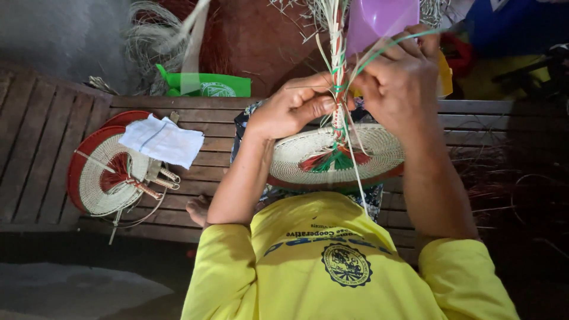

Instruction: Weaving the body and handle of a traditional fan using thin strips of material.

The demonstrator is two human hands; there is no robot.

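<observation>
Head view: fan handle between both grips.

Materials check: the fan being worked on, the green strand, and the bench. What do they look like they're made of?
Fan: looks like woven plant fibre, pale and matte, with fine concentric ribs and a red rim; the handle is wrapped in red and green strips.
Green strand: thin and smooth; dyed fibre or plastic, cannot tell.
Bench: wooden slats, dull brown, unpolished, with gaps between boards.

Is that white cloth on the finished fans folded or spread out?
Folded: the white cloth lies as a small layered rectangle across the stacked fans.
</observation>
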